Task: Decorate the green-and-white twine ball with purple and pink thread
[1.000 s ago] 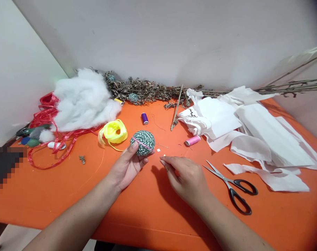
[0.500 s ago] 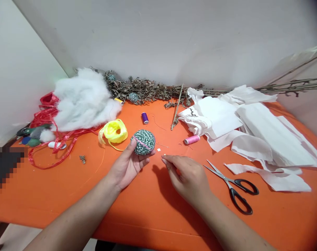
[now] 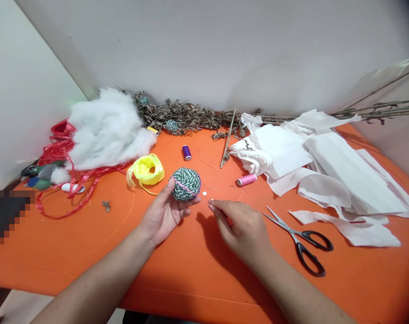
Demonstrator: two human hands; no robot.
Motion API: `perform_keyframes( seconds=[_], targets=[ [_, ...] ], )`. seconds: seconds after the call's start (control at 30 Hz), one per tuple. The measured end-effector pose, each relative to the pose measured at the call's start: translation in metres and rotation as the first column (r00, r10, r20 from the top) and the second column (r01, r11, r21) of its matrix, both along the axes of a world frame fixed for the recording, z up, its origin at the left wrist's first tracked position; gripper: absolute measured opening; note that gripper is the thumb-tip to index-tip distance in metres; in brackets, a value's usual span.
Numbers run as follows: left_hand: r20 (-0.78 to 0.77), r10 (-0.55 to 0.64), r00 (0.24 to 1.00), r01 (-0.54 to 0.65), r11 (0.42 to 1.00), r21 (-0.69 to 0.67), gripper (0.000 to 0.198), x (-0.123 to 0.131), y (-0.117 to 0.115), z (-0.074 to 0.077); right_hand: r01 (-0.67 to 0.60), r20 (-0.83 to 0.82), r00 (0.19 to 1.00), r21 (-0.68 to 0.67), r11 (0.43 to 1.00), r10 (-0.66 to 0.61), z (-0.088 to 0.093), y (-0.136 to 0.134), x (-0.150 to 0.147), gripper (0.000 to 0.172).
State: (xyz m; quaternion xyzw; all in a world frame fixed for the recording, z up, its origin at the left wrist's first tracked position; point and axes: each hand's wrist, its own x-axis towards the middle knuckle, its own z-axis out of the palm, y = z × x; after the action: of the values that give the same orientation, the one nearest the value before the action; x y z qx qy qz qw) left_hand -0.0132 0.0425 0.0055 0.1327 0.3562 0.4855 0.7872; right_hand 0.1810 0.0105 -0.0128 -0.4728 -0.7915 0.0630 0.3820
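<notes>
My left hand (image 3: 165, 207) is wrapped round a ball of green-and-white twine (image 3: 186, 182) with a pink strand across it, held above the orange table. To its right, my right hand (image 3: 240, 225) is closed in a pinch, thumb against forefinger. A tiny white bit shows at those fingertips; it is too small to make out fully. Just beyond lies a small white square (image 3: 204, 193) beside a thin needle (image 3: 210, 188). A pink thread spool (image 3: 247, 180) rests farther right. Open-bladed scissors (image 3: 297, 238) with black handles lie beside my right forearm.
White fluffy stuffing (image 3: 106, 130) and red ribbon (image 3: 59, 148) lie at the left. Near the ball are a yellow ribbon roll (image 3: 145, 170) and a purple spool (image 3: 186, 152). Dried stalks (image 3: 197, 117) line the wall. White cloth or paper pieces (image 3: 282, 148) cover the right side.
The fingers of my left hand under the ball have shifted slightly, and the ball has turned a little. My right hand keeps its pinch in nearly the same place.
</notes>
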Motion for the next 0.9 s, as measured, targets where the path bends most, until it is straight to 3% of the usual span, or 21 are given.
perform_keyframes(
  seconds=[0.43,0.9],
  targets=[
    [-0.073,0.087,0.994,-0.088,0.996,-0.011,0.023,-0.001,0.0026,-0.0015,0.003,-0.005,1.0,0.035,0.999,-0.003,0.0013,0.0,0.0005,0.013],
    [-0.111,0.088,0.99,-0.088,0.996,-0.002,0.031,-0.0002,0.0028,-0.0019,0.022,0.007,1.0,0.028,0.999,-0.022,0.0035,-0.0008,0.0011,0.015]
  ],
)
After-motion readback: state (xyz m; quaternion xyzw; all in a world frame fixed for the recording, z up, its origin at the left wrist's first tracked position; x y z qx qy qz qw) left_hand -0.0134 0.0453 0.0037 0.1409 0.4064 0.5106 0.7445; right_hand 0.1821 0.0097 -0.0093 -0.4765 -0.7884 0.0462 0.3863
